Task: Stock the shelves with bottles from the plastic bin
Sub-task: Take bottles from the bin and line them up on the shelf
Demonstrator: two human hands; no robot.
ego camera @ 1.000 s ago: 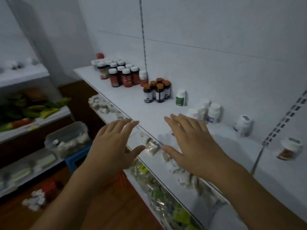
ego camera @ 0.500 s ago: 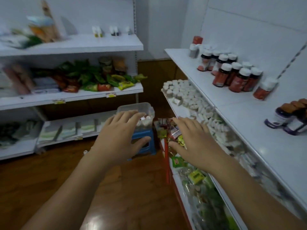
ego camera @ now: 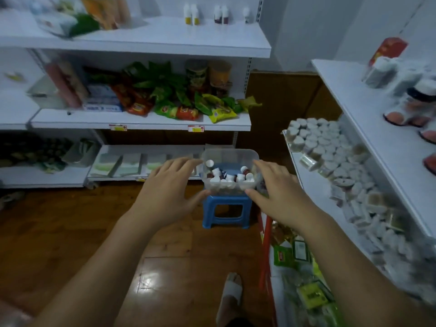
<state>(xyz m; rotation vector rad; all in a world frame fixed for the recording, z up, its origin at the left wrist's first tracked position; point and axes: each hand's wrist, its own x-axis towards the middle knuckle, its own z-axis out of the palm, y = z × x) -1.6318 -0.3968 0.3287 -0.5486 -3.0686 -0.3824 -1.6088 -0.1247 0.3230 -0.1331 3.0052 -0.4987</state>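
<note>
Well to the left of the plastic bin (ego camera: 230, 154), a white shelf unit (ego camera: 141, 120) carries green, red and yellow snack packets (ego camera: 179, 112). Two red-and-yellow price tags (ego camera: 195, 129) are clipped to its front edge, and their print is too blurred to read.

Just left of the bin, the left hand (ego camera: 168, 185) hovers palm down, fingers straight and spread, holding nothing. Its thumb points toward the bin's near left corner. Whether it touches the plastic cannot be told.

The bin is clear, stands on a blue stool (ego camera: 224, 210) and holds a heap of white-capped bottles (ego camera: 226, 179). Their labels are too small to read.

Just right of the bin, the right hand (ego camera: 280, 194) mirrors the left: flat, fingers apart, empty, thumb by the near right corner.

Further right of the bin, a lower shelf is packed with small white wrapped packs (ego camera: 330, 152). The white top shelf (ego camera: 363, 107) above it holds blurred white-capped bottles (ego camera: 420, 100).

Below the bin, on the wooden floor, is a foot in a white slipper (ego camera: 232, 293).
</note>
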